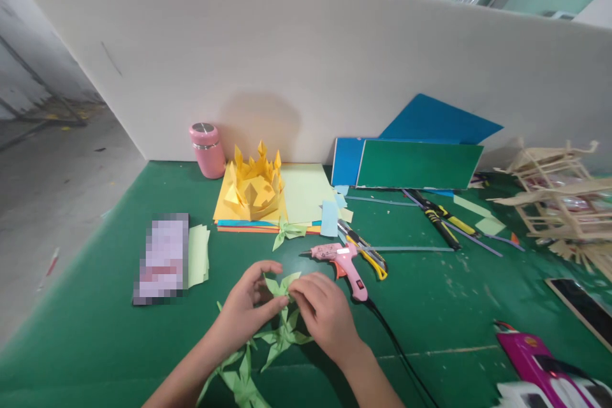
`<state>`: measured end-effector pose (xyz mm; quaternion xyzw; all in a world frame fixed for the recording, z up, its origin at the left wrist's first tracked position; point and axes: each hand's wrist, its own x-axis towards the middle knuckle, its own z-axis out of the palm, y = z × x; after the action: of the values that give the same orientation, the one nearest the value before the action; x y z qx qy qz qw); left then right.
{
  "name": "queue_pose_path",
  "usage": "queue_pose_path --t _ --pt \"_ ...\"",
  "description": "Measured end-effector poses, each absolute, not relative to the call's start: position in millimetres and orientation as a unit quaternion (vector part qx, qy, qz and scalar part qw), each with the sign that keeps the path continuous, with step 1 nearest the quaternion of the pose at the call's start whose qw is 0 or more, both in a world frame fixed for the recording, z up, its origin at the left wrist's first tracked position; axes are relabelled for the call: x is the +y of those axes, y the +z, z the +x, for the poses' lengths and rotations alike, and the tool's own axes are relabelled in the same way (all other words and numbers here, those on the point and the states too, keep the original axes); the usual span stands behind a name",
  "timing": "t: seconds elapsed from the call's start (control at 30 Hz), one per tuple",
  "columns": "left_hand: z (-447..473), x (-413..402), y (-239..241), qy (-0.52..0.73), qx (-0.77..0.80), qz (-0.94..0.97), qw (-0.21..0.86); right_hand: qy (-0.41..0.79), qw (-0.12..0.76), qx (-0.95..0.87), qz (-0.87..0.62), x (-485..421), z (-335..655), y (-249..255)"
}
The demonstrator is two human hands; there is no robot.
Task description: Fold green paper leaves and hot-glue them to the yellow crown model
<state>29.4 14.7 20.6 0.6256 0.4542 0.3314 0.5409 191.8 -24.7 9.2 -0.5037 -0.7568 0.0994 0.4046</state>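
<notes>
Between my two hands is a light green folded-paper flower (285, 280). My left hand (246, 303) holds it at the left, its thumb against the lower part. My right hand (325, 312) pinches it from the right; the fingertips partly hide the contact. More green folded-paper flowers (284, 335) hang in a chain below and trail towards the left forearm (191, 363). A pink glue gun (351, 264) lies just beyond my right hand, nozzle pointing left. Past my hands, a single green paper piece (287, 231) rests against a stack of coloured paper (308, 188).
A yellow paper crown (253, 194) sits on the stack, beside a pink flask (209, 153). A pixelated flat object (162, 261) and green slips (198, 256) lie left. Right are a cutter knife (375, 258), pliers (437, 223), stick models (559, 204) and the glue gun's black cord (396, 347).
</notes>
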Motion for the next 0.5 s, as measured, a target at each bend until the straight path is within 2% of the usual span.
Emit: queue_pose_path --t 0.1,0.23,0.5 --pt "30.2 8.3 22.9 0.395 0.445 0.714 0.368 0.064 0.383 -0.76 -0.521 -24.8 190.5 14.6" --pt "30.9 3.9 28.2 0.354 0.417 0.815 0.191 0.006 0.356 -0.754 -0.553 -25.5 188.3 19.8" --pt "33.8 2.4 26.4 0.324 0.409 0.841 0.144 -0.023 0.36 -0.752 -0.552 -23.8 181.6 18.7"
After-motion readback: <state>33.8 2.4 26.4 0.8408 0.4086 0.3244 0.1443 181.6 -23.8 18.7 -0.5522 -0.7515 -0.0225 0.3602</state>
